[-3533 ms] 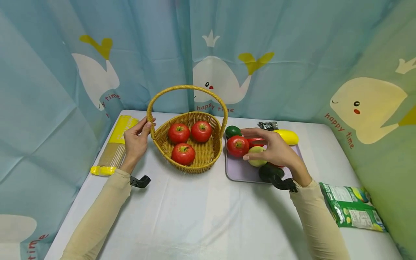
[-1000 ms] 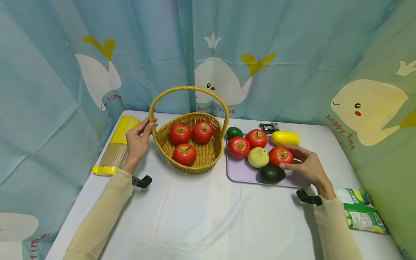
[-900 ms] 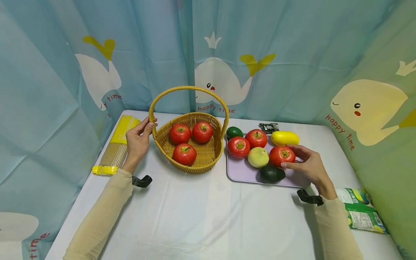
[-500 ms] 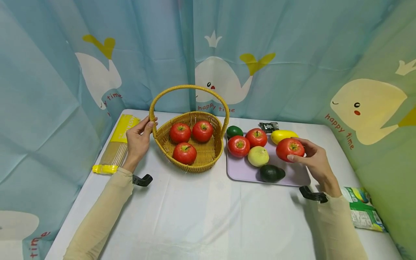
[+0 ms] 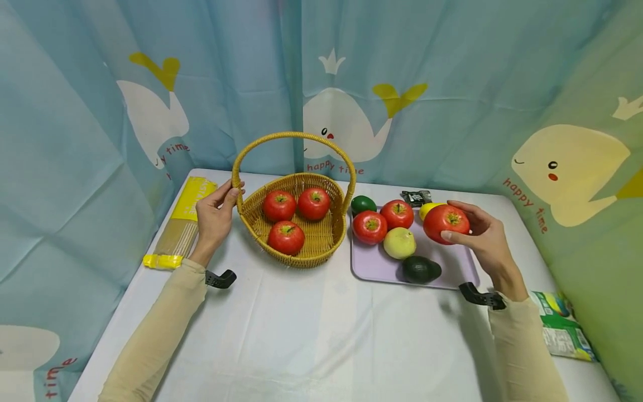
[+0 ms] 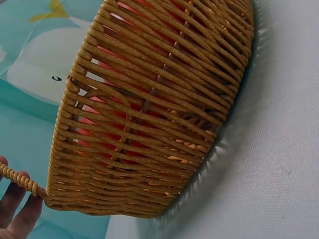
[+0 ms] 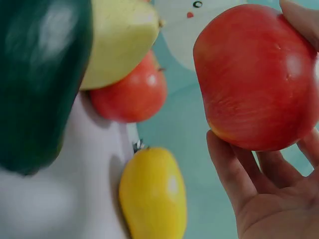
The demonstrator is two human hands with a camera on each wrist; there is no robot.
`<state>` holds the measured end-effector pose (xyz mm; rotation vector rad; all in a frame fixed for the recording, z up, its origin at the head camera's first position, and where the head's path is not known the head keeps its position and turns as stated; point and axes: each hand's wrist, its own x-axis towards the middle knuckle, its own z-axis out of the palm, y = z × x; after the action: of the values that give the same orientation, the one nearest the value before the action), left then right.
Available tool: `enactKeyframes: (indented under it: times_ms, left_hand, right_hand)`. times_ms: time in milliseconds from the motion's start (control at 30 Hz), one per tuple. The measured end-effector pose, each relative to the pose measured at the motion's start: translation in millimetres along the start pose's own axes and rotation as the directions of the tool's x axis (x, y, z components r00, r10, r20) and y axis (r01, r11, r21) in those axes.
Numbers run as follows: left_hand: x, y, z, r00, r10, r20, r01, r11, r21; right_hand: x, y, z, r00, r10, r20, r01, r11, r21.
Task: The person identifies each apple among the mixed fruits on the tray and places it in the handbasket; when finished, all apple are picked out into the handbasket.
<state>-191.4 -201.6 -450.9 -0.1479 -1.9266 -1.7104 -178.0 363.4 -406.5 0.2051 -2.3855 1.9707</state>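
My left hand pinches the lower left end of the wicker basket's handle. Three red apples lie inside the basket, and its woven side fills the left wrist view. In my right hand a red apple is held between thumb and fingers, raised above the lilac tray. On that tray are two more red apples, a pale yellow-green round fruit and a dark green avocado. The held apple partly hides a yellow oblong fruit in the head view.
A small green fruit sits at the tray's back left corner, with a small black packet behind the tray. A yellow pack of noodles lies left of the basket. At the right edge is a green snack bag. Curtains enclose the table.
My right hand has moved from over the tray's middle to its right side, gripped the red apple there and lifted it off the tray. My left hand stays on the basket handle.
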Motion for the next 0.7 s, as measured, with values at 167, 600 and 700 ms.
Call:
enactKeyframes:
  times_ms: [167,600,700]
  left_hand:
    - [-0.7,0.8,0.3,1.0,0.011,-0.002,-0.011,1.0,-0.006]
    - [-0.2,-0.3,0.9,1.0,0.008,-0.002,-0.008,1.0,0.003]
    - [0.5,-0.8,1.5,1.0,0.009,-0.008,-0.009,1.0,0.009]
  right_hand:
    - [2.7,-13.2,8.2,0.997,-0.068,0.037,0.067,0.998,0.009]
    - [8.5,-46.3,40.9,0.978,-0.148,0.15,0.147,0.989,0.023]
    - [10.2,-50.5,51.2,0.975,-0.149,0.166,0.153,0.988,-0.014]
